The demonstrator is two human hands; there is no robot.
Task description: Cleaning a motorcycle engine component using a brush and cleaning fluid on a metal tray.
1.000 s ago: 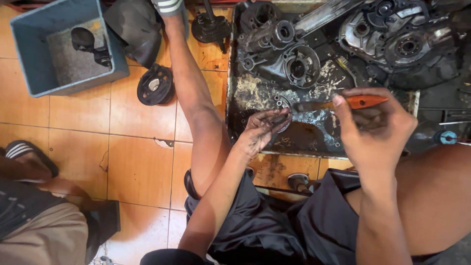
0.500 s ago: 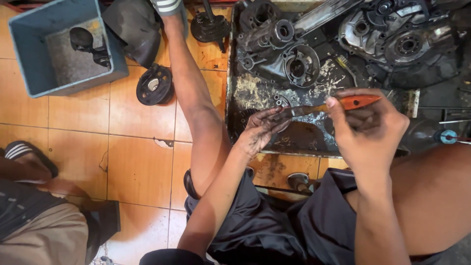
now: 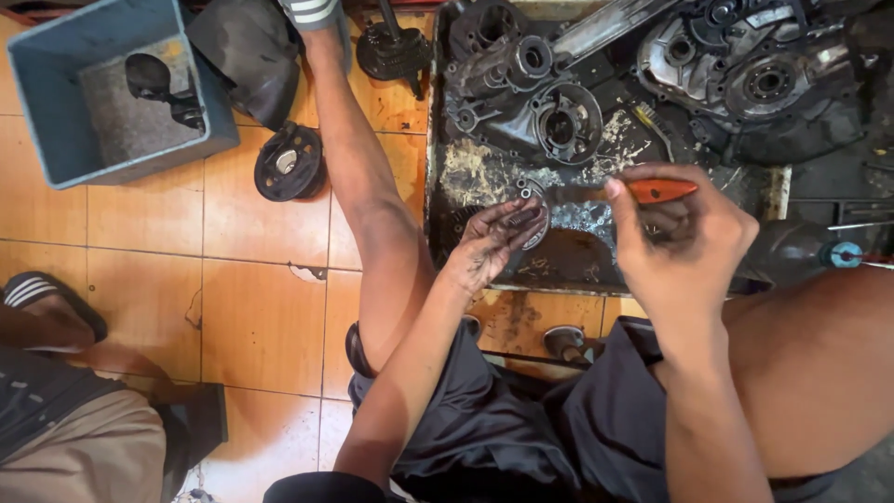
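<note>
My left hand, black with grease, holds a small round metal part over the near edge of an oily metal tray. My right hand grips an orange-handled tool whose dark shaft points left onto that part. Both hands hover over the tray's greasy floor. Engine casings and a large grey crankcase half lie in the tray beyond my hands.
My bare left leg stretches along the tray's left side over orange floor tiles. A blue-grey plastic bin with a dark part stands at the far left, a black round pulley beside it. Another person's leg and sandalled foot sit at the lower left.
Both hands have shifted slightly left over the tray, still working the tool against the small part. Nothing has been let go.
</note>
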